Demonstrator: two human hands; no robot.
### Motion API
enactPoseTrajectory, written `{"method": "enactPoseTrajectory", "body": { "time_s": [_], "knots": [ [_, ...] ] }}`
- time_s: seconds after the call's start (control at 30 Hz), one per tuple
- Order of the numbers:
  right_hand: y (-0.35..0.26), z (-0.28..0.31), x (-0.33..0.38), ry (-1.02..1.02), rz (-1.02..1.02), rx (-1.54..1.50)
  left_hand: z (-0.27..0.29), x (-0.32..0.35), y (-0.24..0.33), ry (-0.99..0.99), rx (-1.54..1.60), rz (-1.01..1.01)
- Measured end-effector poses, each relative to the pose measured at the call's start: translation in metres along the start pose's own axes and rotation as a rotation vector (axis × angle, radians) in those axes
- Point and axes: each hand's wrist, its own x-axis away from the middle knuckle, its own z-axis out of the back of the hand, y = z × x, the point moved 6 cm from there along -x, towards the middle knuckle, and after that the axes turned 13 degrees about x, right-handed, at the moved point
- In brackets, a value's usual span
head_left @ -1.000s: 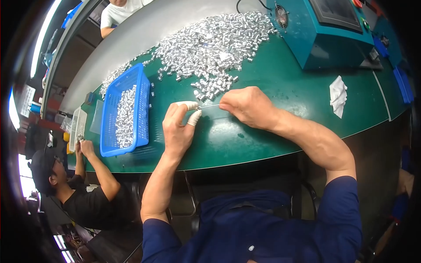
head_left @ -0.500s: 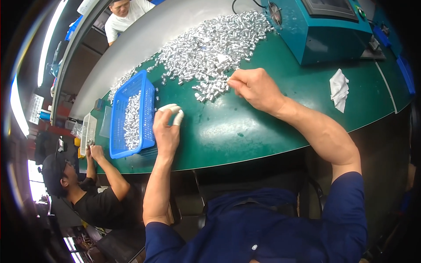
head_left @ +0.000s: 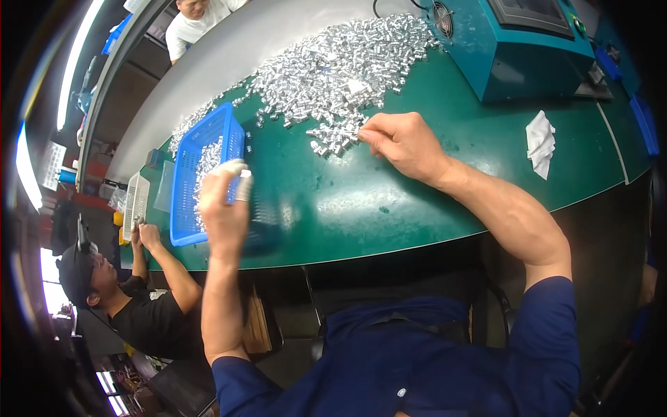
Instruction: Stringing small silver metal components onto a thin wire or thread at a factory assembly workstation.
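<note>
My left hand (head_left: 226, 208) is over the right side of a blue plastic basket (head_left: 182, 215), its fingers curled and smeared by motion. White covers sit on some of its fingertips; whether anything is in them I cannot tell. Inside the basket lie many small silvery metal pieces (head_left: 208, 161). My right hand (head_left: 410, 147) is closed in a pinch at the near edge of a small cluster of the same pieces (head_left: 335, 137). What its fingertips hold is too small to make out. Behind the cluster spreads a large heap of silvery pieces (head_left: 340, 66).
A teal machine with a screen (head_left: 535, 62) stands at the back right of the green table (head_left: 375, 222). A crumpled white cloth (head_left: 540, 144) lies at the right. On the left, a co-worker in black (head_left: 149, 320) works by a white basket (head_left: 137, 201); another person (head_left: 198, 28) is across the table.
My left hand has moved left from beside the blue basket to over it. My right hand stays almost where it was, still pinching; the thin pale stick-like thing seen at its fingertips earlier no longer shows clearly.
</note>
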Motion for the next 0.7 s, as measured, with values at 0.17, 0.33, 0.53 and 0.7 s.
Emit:
{"method": "enactPoseTrajectory", "body": {
  "time_s": [0.17, 0.33, 0.53, 0.7],
  "knots": [
    [0.004, 0.001, -0.003, 0.002, -0.075, -0.088, 0.041, -0.01, -0.034, 0.062, -0.497, 0.01],
    [0.009, 0.001, -0.003, -0.005, -0.093, -0.089, -0.045, -0.019, -0.01, -0.176, 0.019, 0.102],
    [0.009, 0.0, -0.005, 0.005, -0.115, -0.089, -0.129, -0.045, -0.002, -0.286, 0.054, -0.034],
    [0.015, 0.007, -0.004, 0.026, -0.111, -0.072, -0.131, -0.046, 0.0, -0.279, 0.24, 0.089]
  ]
}}
